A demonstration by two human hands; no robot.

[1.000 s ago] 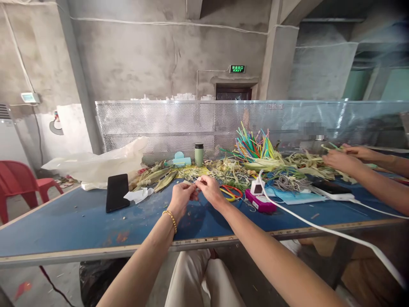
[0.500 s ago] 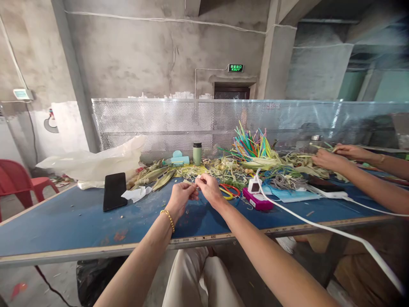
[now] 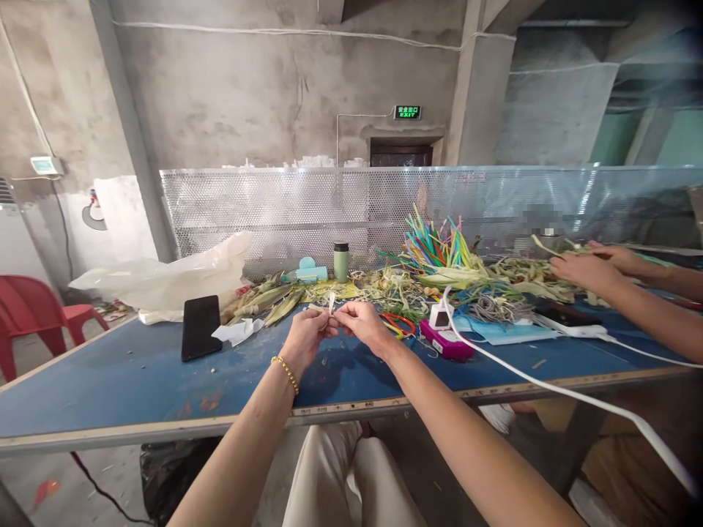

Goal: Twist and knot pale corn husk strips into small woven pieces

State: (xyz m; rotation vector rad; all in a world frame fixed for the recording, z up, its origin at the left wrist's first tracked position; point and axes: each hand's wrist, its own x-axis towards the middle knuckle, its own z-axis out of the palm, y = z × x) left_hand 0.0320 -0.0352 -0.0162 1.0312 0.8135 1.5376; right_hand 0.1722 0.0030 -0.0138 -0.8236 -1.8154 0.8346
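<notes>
Above the blue table (image 3: 126,388), near its front edge, my two hands meet. My left hand (image 3: 305,337), with a gold bead bracelet (image 3: 285,372) at the wrist, pinches a pale strip that looks like corn husk (image 3: 331,301). From the other side my right hand (image 3: 363,326) is closed at the same strip, fingertips touching the left ones. One narrow end of it stands up between the fingers; the rest is hidden. Just behind lie dried husks (image 3: 283,304) and a mat of shredded husk (image 3: 392,284).
A black phone (image 3: 200,328) and white tissue (image 3: 239,331) lie left. Colourful stems (image 3: 436,245), a green bottle (image 3: 341,263) and plastic bag (image 3: 170,274) stand behind. Right are a charger on a purple block (image 3: 447,342), a white cable (image 3: 527,373) and a co-worker's hands (image 3: 598,267).
The husk strip's end now stands upright between my fingertips, where before it was barely visible. My right fingers have shifted slightly. The view has moved a little.
</notes>
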